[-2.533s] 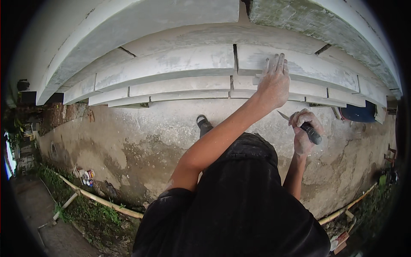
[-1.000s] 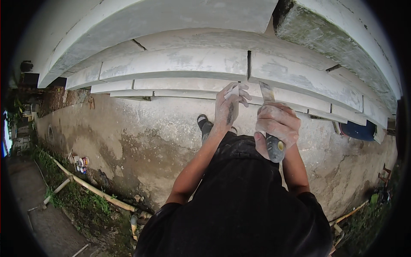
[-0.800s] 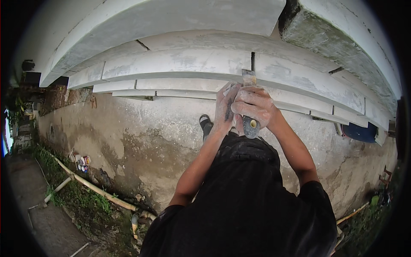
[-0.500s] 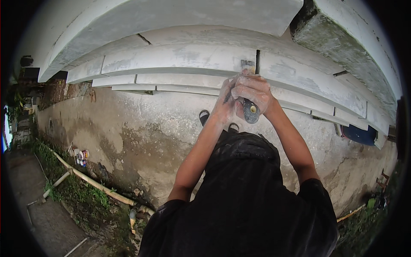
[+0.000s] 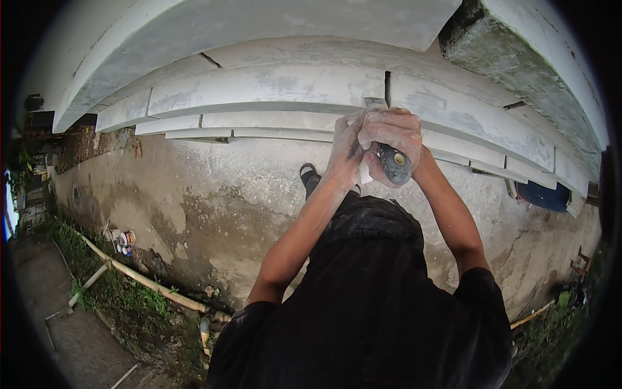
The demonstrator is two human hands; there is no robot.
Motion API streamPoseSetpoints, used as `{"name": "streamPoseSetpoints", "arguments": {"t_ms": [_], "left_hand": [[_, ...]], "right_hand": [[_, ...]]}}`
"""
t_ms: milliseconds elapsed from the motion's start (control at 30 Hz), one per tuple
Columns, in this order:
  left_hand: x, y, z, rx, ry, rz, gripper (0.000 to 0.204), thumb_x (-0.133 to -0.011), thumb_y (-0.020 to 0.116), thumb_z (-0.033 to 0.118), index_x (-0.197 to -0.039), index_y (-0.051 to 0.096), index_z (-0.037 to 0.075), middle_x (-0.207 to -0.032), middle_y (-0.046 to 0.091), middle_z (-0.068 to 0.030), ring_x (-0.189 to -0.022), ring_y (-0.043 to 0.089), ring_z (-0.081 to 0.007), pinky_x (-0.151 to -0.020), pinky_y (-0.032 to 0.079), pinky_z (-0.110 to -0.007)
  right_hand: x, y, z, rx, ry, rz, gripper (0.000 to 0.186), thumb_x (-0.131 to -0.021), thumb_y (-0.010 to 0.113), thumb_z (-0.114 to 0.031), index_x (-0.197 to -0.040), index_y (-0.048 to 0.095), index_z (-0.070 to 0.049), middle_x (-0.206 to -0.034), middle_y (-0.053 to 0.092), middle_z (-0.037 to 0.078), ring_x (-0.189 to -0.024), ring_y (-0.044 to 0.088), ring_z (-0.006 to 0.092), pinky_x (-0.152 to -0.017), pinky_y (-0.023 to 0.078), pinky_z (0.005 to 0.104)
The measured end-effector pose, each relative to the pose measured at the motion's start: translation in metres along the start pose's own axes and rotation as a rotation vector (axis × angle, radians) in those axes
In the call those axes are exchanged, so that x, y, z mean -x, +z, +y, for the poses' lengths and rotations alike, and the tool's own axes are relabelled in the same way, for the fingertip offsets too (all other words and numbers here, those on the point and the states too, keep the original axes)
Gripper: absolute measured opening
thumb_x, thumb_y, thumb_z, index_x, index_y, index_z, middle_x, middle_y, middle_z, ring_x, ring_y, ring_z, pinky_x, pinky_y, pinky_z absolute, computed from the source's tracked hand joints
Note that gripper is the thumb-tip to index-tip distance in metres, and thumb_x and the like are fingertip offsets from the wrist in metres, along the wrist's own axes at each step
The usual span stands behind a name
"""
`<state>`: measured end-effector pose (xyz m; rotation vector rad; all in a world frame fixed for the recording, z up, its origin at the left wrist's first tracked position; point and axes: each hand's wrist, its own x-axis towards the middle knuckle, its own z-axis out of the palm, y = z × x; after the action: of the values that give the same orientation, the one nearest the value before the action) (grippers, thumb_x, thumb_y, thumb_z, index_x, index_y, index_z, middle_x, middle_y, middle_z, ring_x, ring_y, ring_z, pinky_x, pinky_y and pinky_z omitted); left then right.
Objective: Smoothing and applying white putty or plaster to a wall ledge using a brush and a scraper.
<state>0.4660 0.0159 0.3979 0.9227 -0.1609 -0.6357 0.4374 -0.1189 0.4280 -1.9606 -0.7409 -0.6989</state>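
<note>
My right hand [image 5: 392,129], coated in white powder, is wrapped round the dark rounded handle of a putty knife [image 5: 395,166] with a pale yellow hole in its end. A flat grey blade [image 5: 374,102] shows beyond my knuckles, against the white ledge [image 5: 311,87] beside a dark vertical gap [image 5: 387,87]. Pressed up beside it is my left hand [image 5: 348,141], also whitened, its fingers closed and mostly hidden. A small white piece [image 5: 366,174] sticks out below, between the hands; which hand holds it I cannot tell.
More white ledges [image 5: 259,122] run across in tiers, with a large overhanging slab [image 5: 259,23] above. Below is a stained concrete floor [image 5: 227,214]. Small containers [image 5: 123,240] stand at the left by a long pipe [image 5: 149,279]. A blue tub [image 5: 543,196] sits under the ledges at right.
Both hands have shifted slightly, the right one to the right. The handle end has swung right, less of the blade shows, and the white piece has come into view below.
</note>
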Motion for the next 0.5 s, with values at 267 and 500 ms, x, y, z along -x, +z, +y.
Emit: {"name": "streamPoseSetpoints", "arguments": {"t_ms": [267,500], "left_hand": [[-0.015,-0.01,-0.002,0.206,-0.174,-0.041,0.021,-0.098,0.058,0.013,-0.106,0.068,-0.003,-0.096,0.066,-0.0023,-0.087,0.064,-0.009,-0.074,0.053,-0.026],[-0.021,-0.012,-0.008,0.294,-0.238,-0.054,0.022,-0.097,0.058,0.013,-0.109,0.068,-0.002,-0.098,0.066,-0.0031,-0.088,0.065,-0.0105,-0.075,0.053,-0.026]], "right_hand": [[0.01,0.006,0.008,0.135,-0.066,0.017,0.031,-0.054,0.07,-0.008,-0.085,0.065,-0.005,-0.089,0.067,0.013,-0.079,0.069,0.0329,-0.072,0.056,0.0387],[0.004,0.003,0.005,0.104,-0.027,0.014,0.033,-0.054,0.067,-0.007,-0.087,0.065,-0.006,-0.086,0.067,0.013,-0.078,0.069,0.0337,-0.073,0.056,0.0378]]}}
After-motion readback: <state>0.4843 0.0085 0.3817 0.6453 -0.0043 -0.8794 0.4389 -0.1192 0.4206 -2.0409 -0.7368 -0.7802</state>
